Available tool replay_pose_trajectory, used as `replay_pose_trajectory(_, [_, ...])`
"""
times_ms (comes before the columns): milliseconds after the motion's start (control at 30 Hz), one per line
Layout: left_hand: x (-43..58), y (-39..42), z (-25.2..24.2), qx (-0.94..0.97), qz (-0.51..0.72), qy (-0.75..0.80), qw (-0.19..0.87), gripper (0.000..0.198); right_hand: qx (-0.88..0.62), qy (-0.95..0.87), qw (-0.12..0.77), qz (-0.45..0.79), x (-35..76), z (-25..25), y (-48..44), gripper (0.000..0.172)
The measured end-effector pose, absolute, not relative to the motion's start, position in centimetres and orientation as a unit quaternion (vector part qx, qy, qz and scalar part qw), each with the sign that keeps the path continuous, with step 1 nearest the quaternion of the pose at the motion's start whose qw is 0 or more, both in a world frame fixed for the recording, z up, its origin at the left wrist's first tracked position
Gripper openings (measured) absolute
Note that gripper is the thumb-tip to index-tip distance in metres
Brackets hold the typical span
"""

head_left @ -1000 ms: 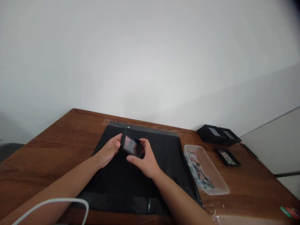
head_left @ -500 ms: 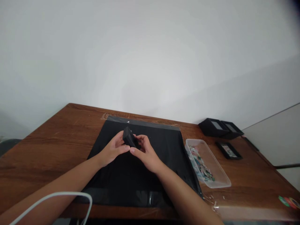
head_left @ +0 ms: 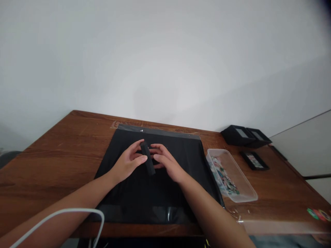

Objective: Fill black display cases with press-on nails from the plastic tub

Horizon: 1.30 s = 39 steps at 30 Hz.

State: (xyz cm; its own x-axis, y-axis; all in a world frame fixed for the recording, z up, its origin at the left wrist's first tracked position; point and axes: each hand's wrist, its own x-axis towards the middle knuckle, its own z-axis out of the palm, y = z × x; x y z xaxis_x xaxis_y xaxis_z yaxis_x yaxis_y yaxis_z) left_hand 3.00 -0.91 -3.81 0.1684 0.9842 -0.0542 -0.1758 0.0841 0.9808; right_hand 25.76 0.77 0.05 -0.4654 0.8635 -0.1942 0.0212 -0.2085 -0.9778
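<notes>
A small black box (head_left: 148, 159) is tilted on its edge above the black mat. My left hand (head_left: 128, 162) grips it, thumb on the near face and fingers at the upper end. Just to its right, my right hand (head_left: 167, 162) has its fingers spread and slightly curled. Whether those fingertips touch the box's far side is hard to tell. The box's right-hand face is turned away from view. Beneath both hands lies the black plastic mat (head_left: 139, 193).
A clear plastic container (head_left: 241, 187) of small colourful pieces stands right of the mat. Beyond it are a shallow black tray (head_left: 263, 166) and two black boxes (head_left: 236, 136). Colourful round pieces (head_left: 319, 215) lie at the far right. A white cable (head_left: 69, 209) crosses my left forearm.
The black box has turned in my left hand, so that a long narrow side faces me. My right hand has loosened and drawn slightly right. The view has shifted a little.
</notes>
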Motion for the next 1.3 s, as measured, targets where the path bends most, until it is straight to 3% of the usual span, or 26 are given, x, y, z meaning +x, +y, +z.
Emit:
replay_pose_trajectory(133, [2.8,-0.8,-3.9,0.468,0.467,0.447,0.602,0.091,-0.421,-0.569,0.304,0.638,25.8,0.8,0.8,0.085])
replay_pose_trajectory(400, [2.8,-1.3,-4.7,0.485,0.47,0.454,0.581,0.097,-0.433,-0.552,0.292,0.65,25.6,1.3,0.6,0.078])
replay_pose_trajectory(600, [2.9,-0.9,-3.9,0.489,0.493,0.456,0.556,0.072,-0.383,-0.518,0.274,0.714,25.3,1.9,0.1,0.077])
replay_pose_trajectory(767, [2.9,-0.9,-4.0,0.495,0.502,0.447,0.551,0.072,-0.414,-0.544,0.292,0.669,25.2,1.8,0.1,0.084])
replay_pose_trajectory(900, [2.6,-1.2,-4.2,0.574,0.489,0.441,0.487,0.077,-0.479,-0.583,0.299,0.585,25.8,1.5,0.4,0.085])
replay_pose_trajectory(1100, [2.6,-1.8,-1.4,0.705,0.446,0.421,0.355,0.021,-0.519,-0.635,0.266,0.506,25.9,1.9,-0.2,0.08])
replay_pose_trajectory(1200, [2.8,-2.2,0.1,0.724,0.439,0.425,0.322,0.026,-0.534,-0.648,0.245,0.484,25.7,2.6,-0.5,0.076])
replay_pose_trajectory(1300, [3.1,-2.6,0.7,0.732,0.435,0.432,0.297,0.018,-0.539,-0.653,0.234,0.478,25.7,3.1,-0.5,0.076])
